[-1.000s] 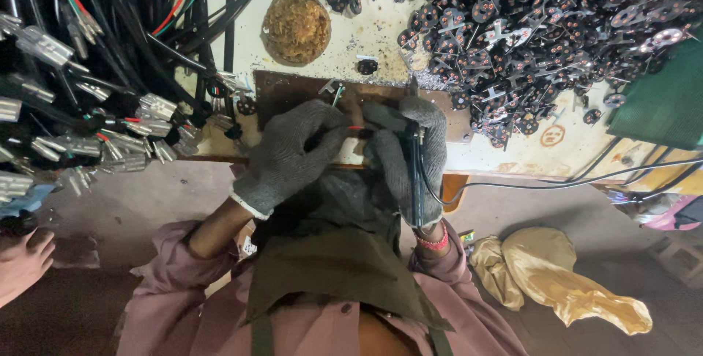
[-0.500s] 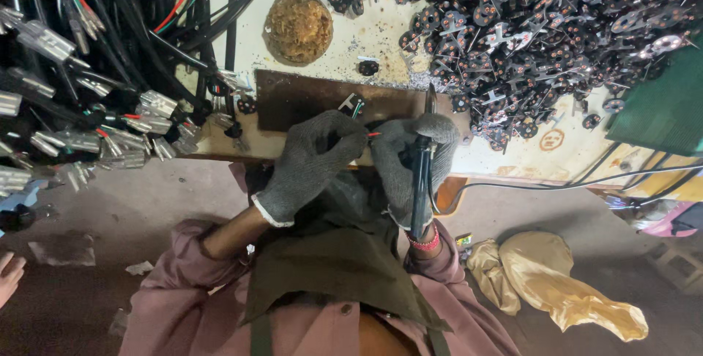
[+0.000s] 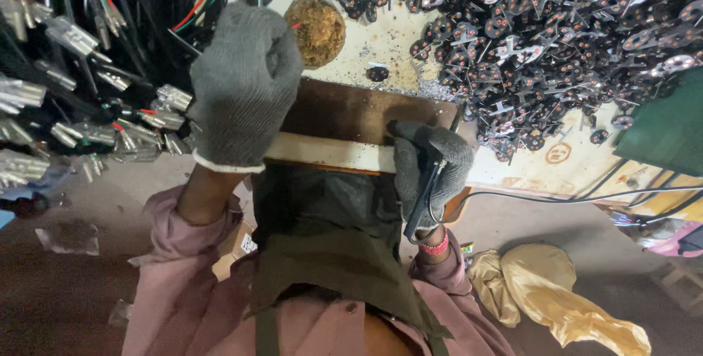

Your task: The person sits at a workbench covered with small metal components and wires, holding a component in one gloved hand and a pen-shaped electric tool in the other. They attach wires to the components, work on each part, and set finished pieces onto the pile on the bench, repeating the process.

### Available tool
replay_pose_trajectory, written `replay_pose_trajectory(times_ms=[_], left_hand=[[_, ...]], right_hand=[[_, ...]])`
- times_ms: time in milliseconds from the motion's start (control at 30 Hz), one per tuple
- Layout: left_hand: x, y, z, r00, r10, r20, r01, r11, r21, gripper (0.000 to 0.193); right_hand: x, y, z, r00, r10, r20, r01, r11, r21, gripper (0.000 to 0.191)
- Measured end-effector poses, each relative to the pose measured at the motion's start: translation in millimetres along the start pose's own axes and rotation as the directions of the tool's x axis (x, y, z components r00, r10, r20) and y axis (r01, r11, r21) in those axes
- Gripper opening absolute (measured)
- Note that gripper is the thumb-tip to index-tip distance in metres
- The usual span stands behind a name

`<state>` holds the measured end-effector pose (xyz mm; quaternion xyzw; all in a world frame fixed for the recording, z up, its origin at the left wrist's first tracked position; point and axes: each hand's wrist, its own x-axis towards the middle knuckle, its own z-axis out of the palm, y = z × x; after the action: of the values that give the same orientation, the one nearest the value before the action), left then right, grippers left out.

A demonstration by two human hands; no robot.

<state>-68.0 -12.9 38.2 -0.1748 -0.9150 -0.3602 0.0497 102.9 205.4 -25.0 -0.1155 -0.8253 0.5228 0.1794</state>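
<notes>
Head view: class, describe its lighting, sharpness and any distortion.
Head view: bright on the pale bench top, dim over the floor at lower left; left hand and right hand fairly sharp; heap of black parts crisp; wide lens bends the frame's edges.

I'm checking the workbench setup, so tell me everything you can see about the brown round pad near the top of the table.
The round pad is a golden-brown disc with a rough, crumbly, sponge-like surface, darker toward its rim. It lies flat on the pale, stained tabletop, just beyond the dark brown board. The gloved left hand is raised beside it, covering its left edge, with a thin red-tipped wire end at that edge. Whether the wire touches the pad cannot be told.
</notes>
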Motion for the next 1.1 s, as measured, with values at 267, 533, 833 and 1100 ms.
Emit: replay_pose_trajectory(times_ms=[267,533,833,1100], left_hand=[[-40,29,-11,0.93,-0.158,0.331,0.274,0.899,-0.341,0.006],[-57,25,30,0.612,-0.035,0.79,0.526,0.765,-0.372,0.02],[-35,28,21,0.709,0.119,0.695,0.258,0.874,-0.413,0.016],[-30,23,16,0.866,0.164,0.473,0.038,0.921,-0.388,0.022]], right_hand=[[11,-16,4,0.998,0.056,0.042,-0.054,0.998,-0.036,0.038],[26,-17,-5,0.953,-0.023,0.301,0.1,0.965,-0.244,0.029],[28,-22,1,0.953,-0.069,0.295,0.138,0.966,-0.22,0.033],[33,-32,7,0.972,-0.038,0.23,0.067,0.99,-0.12,0.034]])
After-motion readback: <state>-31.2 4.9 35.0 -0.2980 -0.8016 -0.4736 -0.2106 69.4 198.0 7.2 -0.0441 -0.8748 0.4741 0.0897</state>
